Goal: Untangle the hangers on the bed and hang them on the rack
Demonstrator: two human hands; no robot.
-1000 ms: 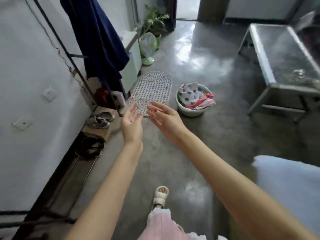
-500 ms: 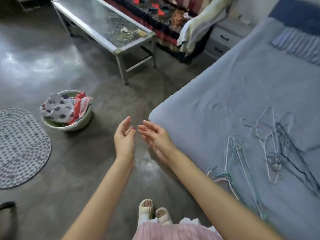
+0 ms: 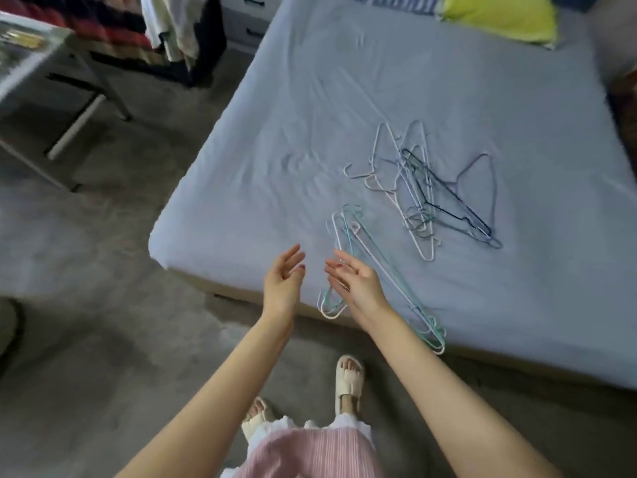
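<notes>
Two clumps of thin wire hangers lie on the pale blue bed [image 3: 310, 98]. The nearer clump of teal and white hangers [image 3: 375, 257] stretches along the bed's front edge. A farther tangle of white, grey and dark blue hangers [image 3: 424, 188] sits toward the middle of the bed. My left hand [image 3: 282, 284] and my right hand [image 3: 355, 284] hover side by side over the front edge, palms facing each other, fingers relaxed, holding nothing. My right hand is over the nearer clump and covers part of it. The rack is out of view.
A glass-topped metal table [image 3: 20, 53] stands on the concrete floor at the upper left. Beyond it is a couch with draped cloths [image 3: 165, 22], and drawers [image 3: 248, 19] by the bed's head. A yellow-green pillow [image 3: 499, 15] lies at the bed's far end.
My view has swung from the rack and wall, past the laundry bowl, round to the bed. Both empty hands have come over the bed's front edge by the nearer hangers.
</notes>
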